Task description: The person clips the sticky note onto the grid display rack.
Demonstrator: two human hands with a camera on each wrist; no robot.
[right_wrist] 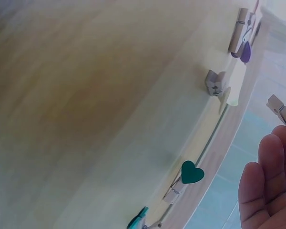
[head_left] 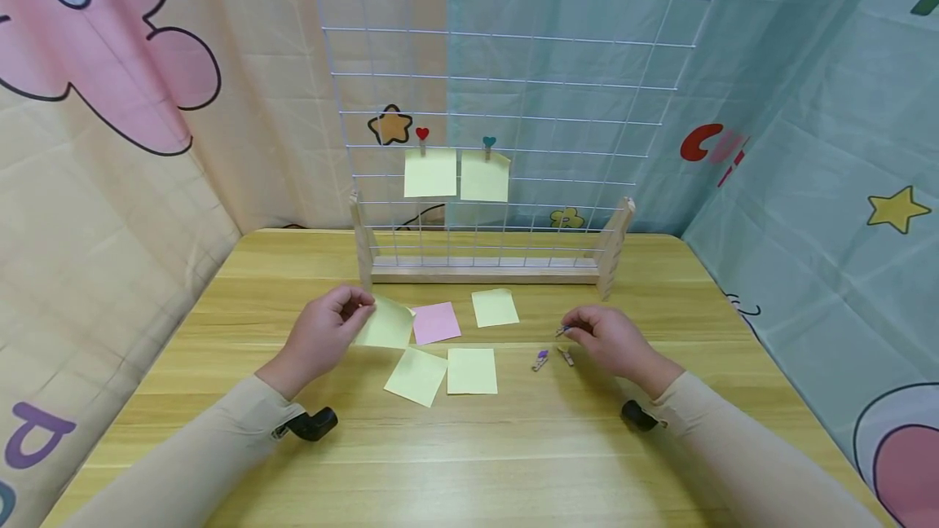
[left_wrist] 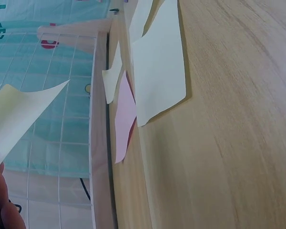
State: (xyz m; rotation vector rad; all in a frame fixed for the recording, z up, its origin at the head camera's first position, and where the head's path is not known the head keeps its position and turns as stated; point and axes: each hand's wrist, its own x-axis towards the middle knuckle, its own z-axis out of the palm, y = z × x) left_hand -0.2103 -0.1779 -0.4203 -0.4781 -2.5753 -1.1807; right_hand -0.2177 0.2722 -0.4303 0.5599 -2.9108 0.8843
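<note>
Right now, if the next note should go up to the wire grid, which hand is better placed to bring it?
Probably the left hand: it pinches a pale yellow note, raised in front of the wire grid. The right hand pinches a small clip instead, and no note.

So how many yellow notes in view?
6 yellow notes: two clipped to the rack, one in the left hand, three on the table. Any underneath would be hidden.

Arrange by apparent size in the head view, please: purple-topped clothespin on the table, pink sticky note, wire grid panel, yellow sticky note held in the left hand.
1. Wire grid panel
2. Yellow sticky note in the left hand; nearness may enlarge it
3. Pink sticky note
4. Purple-topped clothespin
</note>
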